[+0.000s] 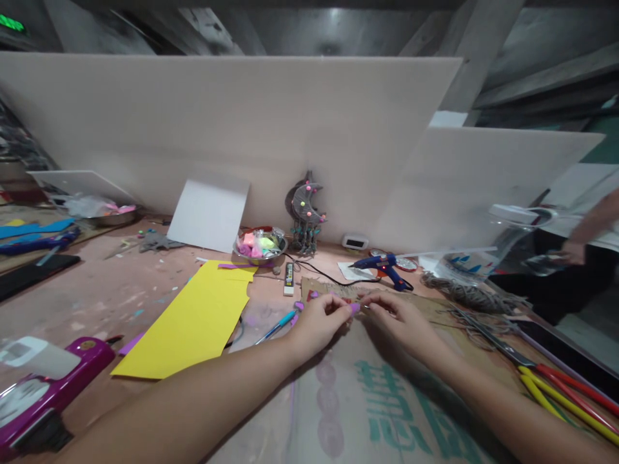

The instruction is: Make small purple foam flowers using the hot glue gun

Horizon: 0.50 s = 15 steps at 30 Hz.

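Pinching a small purple piece (pixel 355 309) in the left hand (pixel 322 322), thumb and fingers pressed together around it. Gripping a thin shiny bit (pixel 366 307), too small to identify, in the right hand (pixel 396 316), fingers closed on it just beside the purple piece; cannot tell whether touching it. Both held low over a sheet of cardboard (pixel 351 399) marked with green print and faint pink circles, near its far edge.

Near the left hand, on the same side, a blue pen (pixel 278 326) lying slantwise; farther left, a large yellow sheet (pixel 188 322) flat on the worktop (pixel 130 283). Beyond these, a narrow packet (pixel 289 277) and a metal bowl (pixel 261 260) filled with pink, yellow and purple lumps. To the right of the bowl, before a tall pale panel (pixel 242 116), a grey moon ornament (pixel 296 200) dotted with coloured beads.

Beyond the right hand, a blue glue gun (pixel 382 263); farther right, grey yarn (pixel 461 293), scissors (pixel 503 347) with red and yellow handles, and a dark phone (pixel 573 354) beside them. At the far right, another person's hand (pixel 574 251), around something too blurred to name.
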Each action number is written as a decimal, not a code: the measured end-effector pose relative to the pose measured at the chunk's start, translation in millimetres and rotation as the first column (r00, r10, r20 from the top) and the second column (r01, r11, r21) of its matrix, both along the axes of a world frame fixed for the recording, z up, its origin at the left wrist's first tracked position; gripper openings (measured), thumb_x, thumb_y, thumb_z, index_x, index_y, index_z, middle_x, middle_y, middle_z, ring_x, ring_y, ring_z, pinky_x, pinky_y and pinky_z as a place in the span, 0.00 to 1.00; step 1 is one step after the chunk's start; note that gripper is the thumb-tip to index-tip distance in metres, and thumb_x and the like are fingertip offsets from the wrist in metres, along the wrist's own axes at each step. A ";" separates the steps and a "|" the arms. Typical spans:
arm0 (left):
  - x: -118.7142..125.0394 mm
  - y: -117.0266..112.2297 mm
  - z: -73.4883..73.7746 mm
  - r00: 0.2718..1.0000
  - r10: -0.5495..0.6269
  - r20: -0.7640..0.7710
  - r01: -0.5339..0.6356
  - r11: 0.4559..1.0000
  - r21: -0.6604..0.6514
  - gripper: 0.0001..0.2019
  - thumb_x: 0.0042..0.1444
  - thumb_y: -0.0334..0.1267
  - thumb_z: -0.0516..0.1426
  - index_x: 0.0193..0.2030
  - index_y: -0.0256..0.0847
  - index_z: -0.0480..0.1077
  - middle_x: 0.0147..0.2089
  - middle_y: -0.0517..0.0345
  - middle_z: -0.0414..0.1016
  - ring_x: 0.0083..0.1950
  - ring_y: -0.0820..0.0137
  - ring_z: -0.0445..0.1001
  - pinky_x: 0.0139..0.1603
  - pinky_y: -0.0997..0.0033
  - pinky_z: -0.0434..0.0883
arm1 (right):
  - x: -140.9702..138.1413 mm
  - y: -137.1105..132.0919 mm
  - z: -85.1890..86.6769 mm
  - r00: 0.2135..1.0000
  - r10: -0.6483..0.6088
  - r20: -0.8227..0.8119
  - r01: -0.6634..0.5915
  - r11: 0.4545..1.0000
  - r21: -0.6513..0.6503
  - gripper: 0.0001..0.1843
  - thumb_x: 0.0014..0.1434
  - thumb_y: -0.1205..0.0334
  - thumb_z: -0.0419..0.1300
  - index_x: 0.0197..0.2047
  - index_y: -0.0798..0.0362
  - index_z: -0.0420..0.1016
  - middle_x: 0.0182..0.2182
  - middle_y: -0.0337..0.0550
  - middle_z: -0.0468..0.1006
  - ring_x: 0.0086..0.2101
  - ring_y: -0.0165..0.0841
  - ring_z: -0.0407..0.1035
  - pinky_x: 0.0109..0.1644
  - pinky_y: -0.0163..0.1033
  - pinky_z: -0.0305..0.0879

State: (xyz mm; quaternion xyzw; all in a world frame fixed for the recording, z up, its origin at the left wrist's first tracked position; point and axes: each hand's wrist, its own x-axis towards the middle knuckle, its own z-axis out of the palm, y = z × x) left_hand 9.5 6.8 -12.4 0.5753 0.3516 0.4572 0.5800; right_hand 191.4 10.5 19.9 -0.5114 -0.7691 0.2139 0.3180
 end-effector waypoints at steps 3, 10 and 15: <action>-0.4 -1.2 1.2 1.000 0.003 -0.006 -0.003 1.000 0.018 0.16 0.51 0.50 0.55 0.28 0.37 0.63 0.23 0.62 0.65 0.25 0.76 0.61 0.28 0.75 0.58 | 0.2 -9.7 -1.1 0.990 -0.027 -0.140 0.010 0.993 -0.117 0.15 0.53 0.52 0.58 0.38 0.52 0.78 0.43 0.49 0.77 0.46 0.43 0.69 0.53 0.49 0.61; -2.3 -5.2 4.6 0.997 0.014 -0.070 -0.012 1.000 0.018 0.14 0.51 0.48 0.56 0.29 0.37 0.64 0.26 0.61 0.68 0.28 0.75 0.64 0.30 0.75 0.59 | -13.3 -24.9 -12.4 0.732 -0.254 -0.633 -0.109 0.873 -0.476 0.20 0.53 0.46 0.59 0.44 0.50 0.75 0.43 0.49 0.78 0.46 0.40 0.71 0.49 0.46 0.66; -3.0 -2.5 0.7 0.994 0.035 -0.104 -0.029 0.998 0.051 0.14 0.51 0.48 0.56 0.30 0.37 0.65 0.27 0.60 0.68 0.30 0.74 0.65 0.31 0.75 0.60 | -10.7 -21.9 -16.7 0.873 -0.122 -0.472 -0.060 0.934 -0.353 0.25 0.53 0.41 0.55 0.36 0.54 0.79 0.37 0.49 0.80 0.43 0.44 0.71 0.53 0.51 0.62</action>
